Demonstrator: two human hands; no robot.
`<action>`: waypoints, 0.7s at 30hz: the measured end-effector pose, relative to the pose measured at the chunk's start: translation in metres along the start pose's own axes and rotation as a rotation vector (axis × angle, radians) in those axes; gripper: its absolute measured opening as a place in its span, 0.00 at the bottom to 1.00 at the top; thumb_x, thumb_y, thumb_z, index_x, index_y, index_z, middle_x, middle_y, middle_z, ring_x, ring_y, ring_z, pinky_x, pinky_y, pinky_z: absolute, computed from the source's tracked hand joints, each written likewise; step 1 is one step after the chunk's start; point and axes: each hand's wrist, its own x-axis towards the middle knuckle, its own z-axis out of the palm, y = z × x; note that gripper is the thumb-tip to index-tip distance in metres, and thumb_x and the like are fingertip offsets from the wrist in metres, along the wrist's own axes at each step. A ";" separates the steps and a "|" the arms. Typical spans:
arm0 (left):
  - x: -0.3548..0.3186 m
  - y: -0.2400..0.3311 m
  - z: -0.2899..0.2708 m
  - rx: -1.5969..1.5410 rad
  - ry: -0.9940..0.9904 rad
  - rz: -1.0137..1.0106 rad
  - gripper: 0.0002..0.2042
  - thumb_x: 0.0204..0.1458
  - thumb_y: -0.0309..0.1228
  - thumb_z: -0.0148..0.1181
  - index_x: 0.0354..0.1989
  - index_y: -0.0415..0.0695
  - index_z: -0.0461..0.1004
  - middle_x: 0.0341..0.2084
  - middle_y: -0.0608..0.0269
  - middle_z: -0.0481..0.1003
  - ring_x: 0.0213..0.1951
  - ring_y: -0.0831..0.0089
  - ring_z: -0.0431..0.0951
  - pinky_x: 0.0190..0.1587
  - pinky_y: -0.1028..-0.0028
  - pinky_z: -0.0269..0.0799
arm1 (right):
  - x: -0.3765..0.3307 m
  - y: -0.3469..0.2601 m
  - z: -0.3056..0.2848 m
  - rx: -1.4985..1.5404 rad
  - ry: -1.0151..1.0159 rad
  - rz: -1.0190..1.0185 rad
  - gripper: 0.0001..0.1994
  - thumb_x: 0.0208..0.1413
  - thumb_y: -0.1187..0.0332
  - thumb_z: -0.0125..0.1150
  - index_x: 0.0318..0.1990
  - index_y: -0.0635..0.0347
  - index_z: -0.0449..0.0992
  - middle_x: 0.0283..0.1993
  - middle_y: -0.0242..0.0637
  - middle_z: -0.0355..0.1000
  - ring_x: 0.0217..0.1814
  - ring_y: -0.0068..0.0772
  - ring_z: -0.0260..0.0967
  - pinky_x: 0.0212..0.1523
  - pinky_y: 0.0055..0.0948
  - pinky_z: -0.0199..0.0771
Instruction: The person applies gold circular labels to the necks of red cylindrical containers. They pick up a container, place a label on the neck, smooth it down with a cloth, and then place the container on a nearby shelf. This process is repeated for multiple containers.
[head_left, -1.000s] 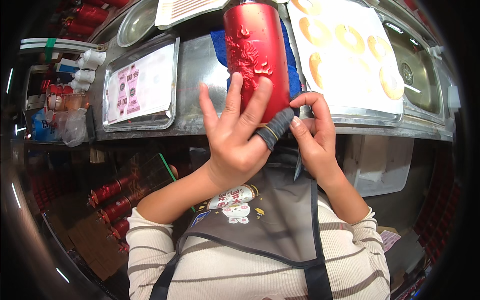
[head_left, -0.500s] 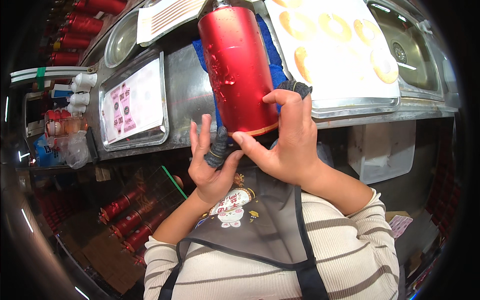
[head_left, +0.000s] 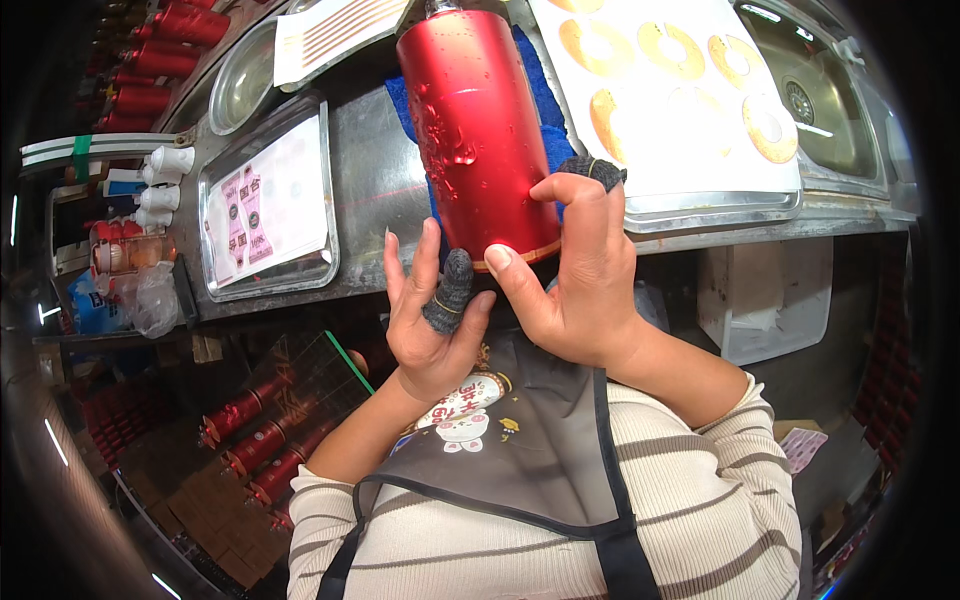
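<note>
A tall red metal bottle (head_left: pixel 475 130) with an embossed pattern and water drops is held up over the steel counter. My right hand (head_left: pixel 575 285) grips its lower end, thumb under the base rim and a dark knitted finger cot on the index finger against its side. My left hand (head_left: pixel 432 320) is just below the base, palm up and fingers spread, with a dark finger cot on one finger touching the bottom rim. A blue cloth (head_left: pixel 545 105) lies behind the bottle.
A steel tray (head_left: pixel 265 205) with a printed sheet sits at left, a white sheet of round gold stickers (head_left: pixel 680 80) on a tray at right, a sink (head_left: pixel 815 90) beyond. Several red bottles (head_left: pixel 255 445) lie in a crate under the counter. A steel bowl (head_left: pixel 240 85) stands at the back left.
The bottle has passed from my left hand's grasp to my right, which now holds its base. My left hand dropped below it and opened.
</note>
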 end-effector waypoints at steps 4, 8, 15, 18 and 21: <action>0.000 -0.001 -0.001 0.022 -0.023 0.011 0.20 0.50 0.23 0.70 0.52 0.29 0.76 0.65 0.32 0.65 0.62 0.45 0.73 0.68 0.32 0.43 | -0.001 0.003 0.000 0.006 -0.005 -0.009 0.25 0.55 0.61 0.68 0.54 0.66 0.66 0.49 0.48 0.67 0.44 0.48 0.68 0.39 0.38 0.73; 0.006 0.001 -0.002 0.029 -0.013 0.049 0.20 0.50 0.24 0.71 0.51 0.29 0.76 0.65 0.32 0.65 0.62 0.45 0.73 0.68 0.32 0.43 | -0.002 0.004 0.000 0.026 -0.005 -0.001 0.25 0.55 0.61 0.68 0.54 0.66 0.67 0.49 0.47 0.68 0.45 0.47 0.67 0.39 0.38 0.73; 0.012 0.002 -0.001 0.116 0.004 0.104 0.19 0.47 0.24 0.72 0.48 0.32 0.79 0.66 0.30 0.62 0.64 0.43 0.71 0.68 0.32 0.43 | -0.001 0.003 0.001 0.076 -0.002 0.008 0.25 0.54 0.63 0.68 0.54 0.67 0.66 0.50 0.47 0.68 0.45 0.48 0.66 0.39 0.39 0.71; 0.016 0.004 -0.002 0.155 -0.012 0.125 0.20 0.45 0.23 0.73 0.48 0.33 0.80 0.67 0.30 0.61 0.65 0.41 0.69 0.67 0.31 0.43 | -0.001 0.005 -0.001 0.053 -0.005 -0.022 0.24 0.55 0.64 0.67 0.54 0.67 0.66 0.51 0.48 0.68 0.45 0.48 0.66 0.40 0.39 0.71; 0.020 0.006 -0.004 0.180 -0.037 0.144 0.21 0.43 0.23 0.74 0.47 0.33 0.80 0.68 0.30 0.60 0.66 0.38 0.67 0.67 0.32 0.43 | -0.001 0.006 -0.002 0.068 -0.017 -0.022 0.22 0.56 0.65 0.65 0.54 0.68 0.67 0.51 0.48 0.69 0.46 0.48 0.65 0.40 0.38 0.71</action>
